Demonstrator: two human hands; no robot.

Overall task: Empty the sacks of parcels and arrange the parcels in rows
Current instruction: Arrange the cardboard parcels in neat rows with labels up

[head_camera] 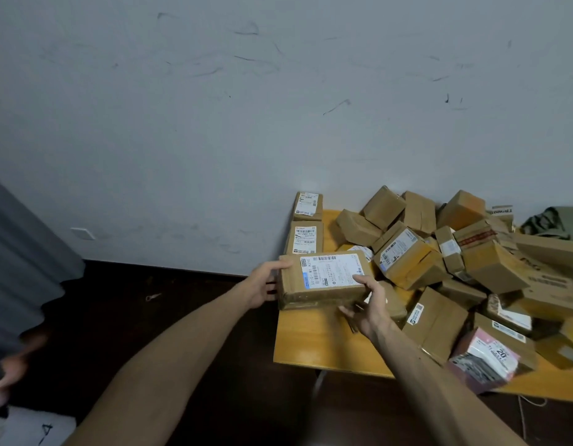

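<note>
Parcel point(323, 278) is in both your hands at the counter's point(317, 342) left edge, label up, long side running across. Your left hand point(262, 286) grips its left end: thumb on the top corner, fingers curled round the side. Your right hand point(370, 304) grips the near right corner, thumb pressed on the label, fingers tucked under. Can't tell if it sits on the counter or hangs just above it; its left end pokes a bit past the edge.

Beyond it, along the same left edge twd the far left corner, 2 labelled boxes lie flat, one behind the other, labels up. You've got the nearer box point(305, 238) just beyond the held one & the farther box point(307, 206) at the corner, by the wall point(278, 123).

From centre to right edge the counter carries a loose heap of brown boxes point(439, 249), tilted every which way, some labels showing, piled vs the wall. At the near edge a pink-wrapped packet point(481, 362) leans on the heap. At the far right, behind the heap, a green sack point(555, 222) lies crumpled.

Off the counter you see dark floor point(182, 317) & a grey curtain point(21, 252) at left.
</note>
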